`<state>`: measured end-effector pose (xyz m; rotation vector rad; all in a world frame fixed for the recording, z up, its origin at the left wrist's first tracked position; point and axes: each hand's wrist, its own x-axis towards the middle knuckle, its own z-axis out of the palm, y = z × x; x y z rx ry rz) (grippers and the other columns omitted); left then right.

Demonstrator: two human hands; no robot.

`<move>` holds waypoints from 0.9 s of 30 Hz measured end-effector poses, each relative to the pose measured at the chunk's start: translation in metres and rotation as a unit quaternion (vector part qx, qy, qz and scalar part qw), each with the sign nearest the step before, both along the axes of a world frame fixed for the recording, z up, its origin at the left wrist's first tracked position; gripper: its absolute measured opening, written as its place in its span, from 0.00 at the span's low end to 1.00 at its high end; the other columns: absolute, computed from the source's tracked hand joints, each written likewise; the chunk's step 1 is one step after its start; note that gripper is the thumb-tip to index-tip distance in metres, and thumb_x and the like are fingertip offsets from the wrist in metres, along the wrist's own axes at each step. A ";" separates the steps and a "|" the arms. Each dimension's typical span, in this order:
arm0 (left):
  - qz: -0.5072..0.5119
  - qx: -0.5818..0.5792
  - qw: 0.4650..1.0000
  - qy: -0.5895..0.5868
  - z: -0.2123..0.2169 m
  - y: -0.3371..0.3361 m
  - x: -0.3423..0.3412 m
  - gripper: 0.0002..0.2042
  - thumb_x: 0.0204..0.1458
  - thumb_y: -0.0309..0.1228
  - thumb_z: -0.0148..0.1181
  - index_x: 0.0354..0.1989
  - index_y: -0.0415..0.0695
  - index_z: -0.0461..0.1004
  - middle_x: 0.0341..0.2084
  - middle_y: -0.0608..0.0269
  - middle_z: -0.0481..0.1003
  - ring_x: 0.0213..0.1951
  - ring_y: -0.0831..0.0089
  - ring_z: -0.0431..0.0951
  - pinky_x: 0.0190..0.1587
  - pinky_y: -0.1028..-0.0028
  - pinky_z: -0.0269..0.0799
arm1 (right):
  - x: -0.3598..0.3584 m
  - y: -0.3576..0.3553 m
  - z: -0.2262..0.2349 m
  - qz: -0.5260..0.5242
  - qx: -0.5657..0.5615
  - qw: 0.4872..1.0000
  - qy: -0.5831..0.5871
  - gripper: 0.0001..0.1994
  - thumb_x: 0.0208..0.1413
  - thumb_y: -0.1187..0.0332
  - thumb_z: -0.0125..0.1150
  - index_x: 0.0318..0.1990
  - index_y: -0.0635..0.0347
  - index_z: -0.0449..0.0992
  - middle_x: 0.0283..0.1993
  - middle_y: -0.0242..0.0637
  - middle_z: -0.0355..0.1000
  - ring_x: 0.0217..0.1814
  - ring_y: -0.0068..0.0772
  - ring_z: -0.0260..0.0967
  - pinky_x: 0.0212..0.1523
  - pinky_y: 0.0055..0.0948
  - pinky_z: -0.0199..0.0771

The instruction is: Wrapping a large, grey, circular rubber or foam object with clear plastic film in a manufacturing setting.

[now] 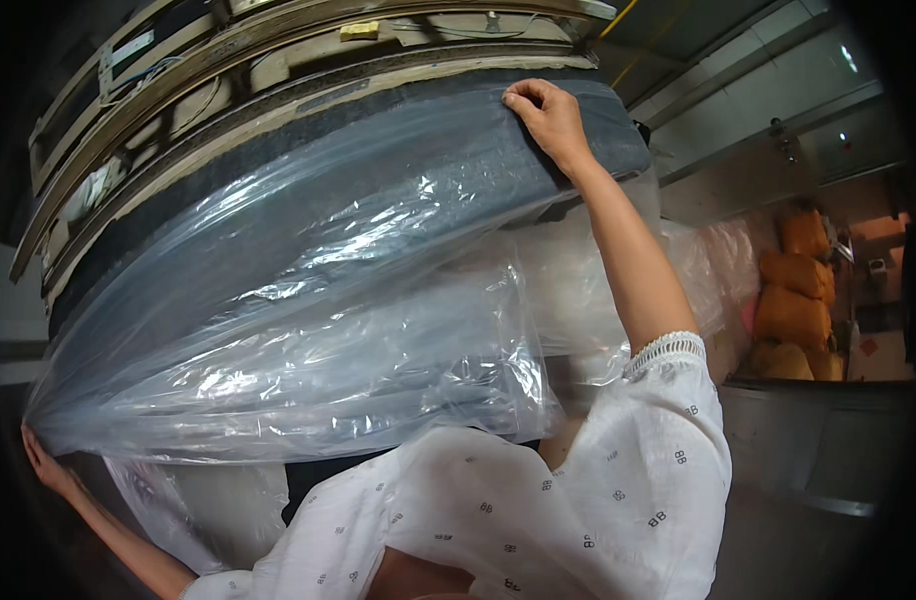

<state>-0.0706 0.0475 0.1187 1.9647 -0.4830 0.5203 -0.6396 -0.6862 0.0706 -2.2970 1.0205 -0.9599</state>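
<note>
A wide sheet of clear plastic film [308, 230] stretches in front of me over a dark, padded-looking surface [618, 130]. Its folds run together toward the left corner, where my left hand [44, 462] is closed on the gathered film. At the far right, my right hand [550, 122] is raised over the dark surface, with thumb and fingers pinched on the film near its far edge. Closer to my body, the film's near part [378, 390] hangs in shiny wrinkles. My left fingertips are partly hidden at the dim rim of the picture.
Beyond the film runs a long machine frame [278, 90] with beams, wires and a small yellow block [359, 32]. More clear plastic [718, 260] lies to the right. Several orange sacks [793, 300] are piled farther right, above a grey metal-looking panel [778, 430].
</note>
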 end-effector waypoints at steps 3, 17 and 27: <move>0.018 -0.007 1.000 0.023 0.023 0.012 -0.038 0.17 0.58 0.30 0.45 0.52 0.34 0.66 0.51 0.56 0.68 0.53 0.70 0.66 0.57 0.75 0.58 | 0.016 -0.004 -0.003 -0.027 0.006 1.000 0.006 0.11 0.45 0.61 0.61 0.31 0.57 0.78 0.30 0.35 0.74 0.32 0.35 0.71 0.34 0.30 0.68; -0.010 0.009 0.985 0.171 -0.064 0.076 -0.097 0.15 0.57 0.34 0.49 0.48 0.39 0.69 0.44 0.66 0.69 0.47 0.75 0.67 0.53 0.77 0.57 | 0.043 -0.008 -0.002 -0.028 -0.141 0.989 0.046 0.09 0.46 0.59 0.59 0.31 0.51 0.76 0.35 0.36 0.71 0.41 0.40 0.68 0.39 0.37 0.65; -0.007 0.045 0.998 -0.032 -0.073 -0.095 0.059 0.17 0.56 0.38 0.51 0.46 0.38 0.70 0.40 0.60 0.73 0.44 0.73 0.71 0.49 0.77 0.63 | 0.039 -0.057 0.014 -0.187 -0.137 0.973 -0.003 0.12 0.55 0.59 0.46 0.37 0.55 0.71 0.33 0.53 0.71 0.41 0.59 0.66 0.38 0.45 0.66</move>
